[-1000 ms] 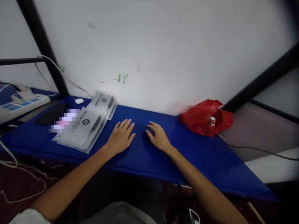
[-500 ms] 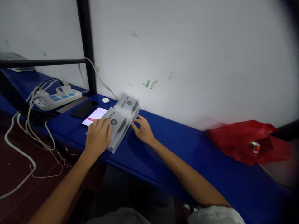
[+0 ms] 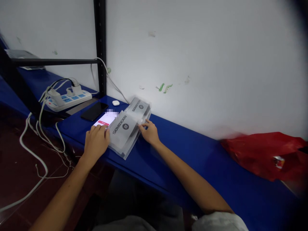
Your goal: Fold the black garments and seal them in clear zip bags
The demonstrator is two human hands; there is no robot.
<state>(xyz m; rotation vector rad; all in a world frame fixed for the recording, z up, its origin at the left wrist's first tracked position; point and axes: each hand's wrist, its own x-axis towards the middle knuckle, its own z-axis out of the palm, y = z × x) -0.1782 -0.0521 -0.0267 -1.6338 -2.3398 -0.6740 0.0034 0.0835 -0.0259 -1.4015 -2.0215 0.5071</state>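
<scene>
Two overlapping stacks of frosted plastic packaging bags printed ROCKBROS (image 3: 122,128) lie on the blue tabletop. My right hand (image 3: 149,132) is at their right edge, thumb and index finger pinching the edge of a bag. Along the left edge of the bags rests my left hand (image 3: 97,140), its fingers loosely curved, slightly apart and holding nothing. Its fingertips reach the near end of a lit phone (image 3: 109,118), which the bags partly cover. What the bags contain is hard to make out.
A dark phone (image 3: 94,111) and a small white earbud case (image 3: 115,103) lie behind the lit phone. Farther left, a power strip (image 3: 72,100) with plugs and hanging white cables (image 3: 25,134) sits by a black metal post (image 3: 100,48). A red plastic bag (image 3: 260,154) lies at right.
My left hand has slid left off the bags toward the phone's near end. My right thumb and finger have closed in on the bag edge. The whole view has shifted slightly.
</scene>
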